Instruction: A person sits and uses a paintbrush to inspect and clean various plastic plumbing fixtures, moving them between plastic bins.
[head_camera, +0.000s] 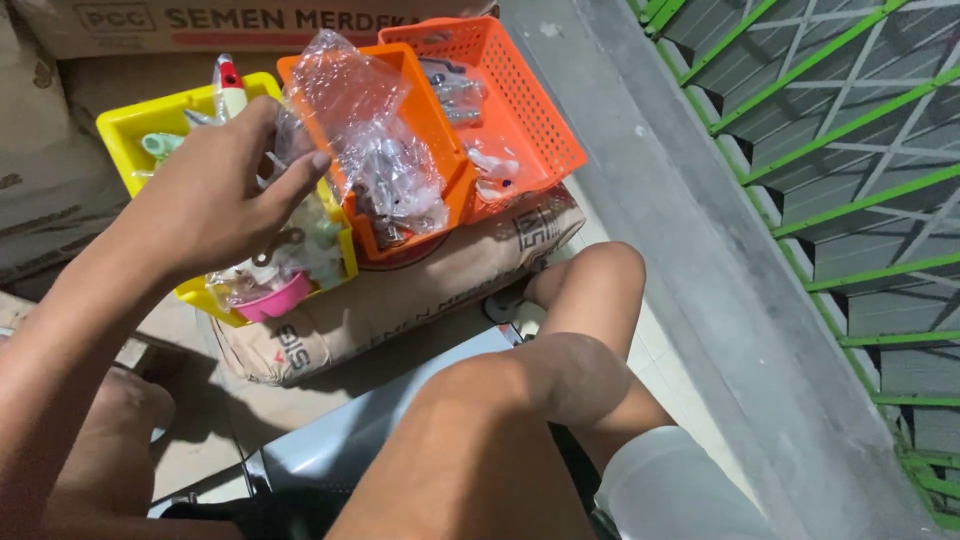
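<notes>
My left hand (215, 195) reaches in from the left and grips the edge of a clear plastic bag (365, 130) that holds small metal parts. The bag rests in a solid orange bin (445, 160). Under my hand is a yellow tray (125, 125) with small white and green fittings and a pink cup-shaped piece (275, 300). Behind the bin stands an orange mesh basket (535, 120) with more bagged parts. My right hand is out of sight; only bare limbs (540, 390) fill the lower middle.
The trays sit on a brown paper sack (420, 290), with more sacks and a cardboard box (150, 25) behind. A grey concrete ledge (680, 250) runs diagonally on the right, and beyond it is a green metal grille (850, 130).
</notes>
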